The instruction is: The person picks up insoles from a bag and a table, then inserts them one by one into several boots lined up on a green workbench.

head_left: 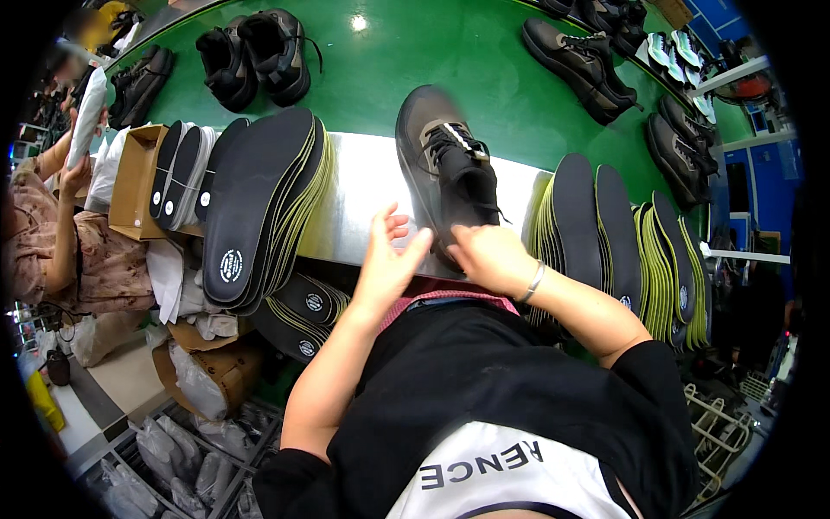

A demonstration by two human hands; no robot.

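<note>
A dark grey and black lace-up shoe lies on a bright metal plate in front of me, toe pointing away and its collar towards me. At its heel my right hand is closed, with the fingers curled against the collar's back edge. How deep the fingertips reach cannot be made out. My left hand hovers just left of the heel, fingers spread and holding nothing. Black insoles with yellow-green edges stand in stacks on both sides: one stack at the left, others at the right.
Black shoes stand on the green table, with another shoe at the far right. An open cardboard box sits left, near a co-worker's patterned sleeve. Below left is a rack of plastic-wrapped items.
</note>
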